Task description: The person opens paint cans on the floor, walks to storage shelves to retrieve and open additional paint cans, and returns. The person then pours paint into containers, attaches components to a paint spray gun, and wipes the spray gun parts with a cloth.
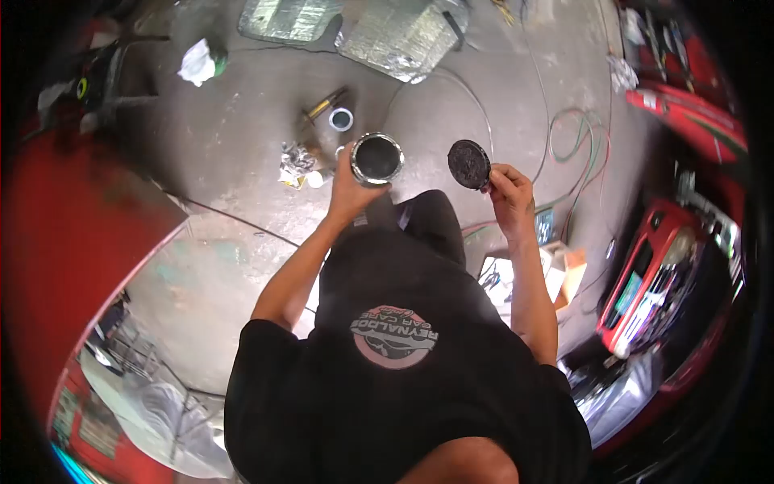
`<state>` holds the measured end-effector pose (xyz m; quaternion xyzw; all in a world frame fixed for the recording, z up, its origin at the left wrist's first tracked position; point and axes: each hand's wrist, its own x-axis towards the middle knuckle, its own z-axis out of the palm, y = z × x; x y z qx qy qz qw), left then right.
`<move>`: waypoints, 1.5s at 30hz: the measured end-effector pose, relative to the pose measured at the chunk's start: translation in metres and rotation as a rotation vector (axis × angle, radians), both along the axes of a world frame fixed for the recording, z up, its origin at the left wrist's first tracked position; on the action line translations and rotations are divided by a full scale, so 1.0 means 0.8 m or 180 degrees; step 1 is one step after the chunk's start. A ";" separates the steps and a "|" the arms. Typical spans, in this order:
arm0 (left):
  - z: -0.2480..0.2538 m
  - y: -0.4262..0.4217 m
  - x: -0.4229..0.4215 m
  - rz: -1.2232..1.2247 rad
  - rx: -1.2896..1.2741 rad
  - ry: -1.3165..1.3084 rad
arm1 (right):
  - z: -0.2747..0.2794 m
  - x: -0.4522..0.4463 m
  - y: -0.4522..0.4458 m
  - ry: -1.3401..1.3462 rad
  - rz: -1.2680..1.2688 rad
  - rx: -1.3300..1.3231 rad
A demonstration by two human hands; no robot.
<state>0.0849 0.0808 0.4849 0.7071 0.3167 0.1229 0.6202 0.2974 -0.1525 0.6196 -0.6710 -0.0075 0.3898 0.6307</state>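
Looking down through the head view, the step in hand appears to be handling an open can with its lid off. The left hand (355, 194) is wrapped around the side of the metal can (401, 161), thumb and fingers closed on it, with the mouth facing the camera; the inside is dark, and how full it is cannot be told. The right hand (509, 194) has a pinching grip on the edge of the round lid (469, 164), whose visible face is dark and rough-looking. Can and lid are held well apart, in front of the person's knees and above the concrete floor (242, 145). Just beyond the can, a small cup (352, 120) stands on the floor, with crumpled material (298, 160) nearer the left hand. As a judgement, the next move calls for a steady left grip that keeps the can upright, and for the lid to be held by its edge, its dark face clear of the shirt (387, 419), since any residue there could smear.
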 end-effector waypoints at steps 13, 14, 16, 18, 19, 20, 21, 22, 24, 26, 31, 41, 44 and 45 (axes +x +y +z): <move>-0.067 -0.103 0.112 0.2267 -0.0180 0.1095 | -0.247 0.305 0.179 0.0337 0.2580 -0.0302; -0.077 -0.118 0.121 0.2512 -0.0279 0.1139 | -0.285 0.317 0.191 0.0289 0.2848 -0.0403; -0.111 -0.136 0.143 0.2818 -0.0019 0.1214 | -0.354 0.347 0.226 0.0259 0.3228 -0.0471; -0.140 -0.154 0.161 0.2918 -0.0197 0.1380 | -0.407 0.353 0.245 0.0348 0.3411 -0.0525; -0.160 -0.153 0.172 0.2972 -0.0251 0.1435 | -0.436 0.357 0.257 0.0352 0.3380 -0.0544; -0.192 -0.159 0.176 0.2999 -0.0376 0.1315 | -0.466 0.357 0.266 0.0356 0.3345 -0.0566; -0.216 -0.158 0.186 0.2983 -0.0506 0.1297 | -0.497 0.354 0.272 0.0366 0.3314 -0.0596; -0.239 -0.152 0.197 0.3021 -0.0730 0.1190 | -0.526 0.353 0.283 0.0281 0.3440 -0.0547; -0.343 -0.150 0.206 0.2887 -0.0624 0.0989 | -0.600 0.344 0.307 0.0274 0.3438 -0.0646; -0.433 -0.125 0.220 0.2743 -0.0334 0.1154 | -0.702 0.338 0.334 0.0239 0.3527 -0.0761; -0.640 -0.087 0.240 0.2888 -0.0198 0.0947 | -0.907 0.307 0.425 0.0018 0.4008 -0.0549; -0.846 -0.021 0.249 0.3149 0.0170 0.0460 | -1.068 0.298 0.550 -0.0031 0.4597 -0.0418; -0.852 -0.018 0.250 0.3243 0.0057 0.0356 | -1.046 0.308 0.547 -0.0402 0.4668 -0.0609; -0.856 -0.019 0.250 0.3195 0.0156 0.0315 | -1.031 0.304 0.547 -0.0581 0.4616 -0.0704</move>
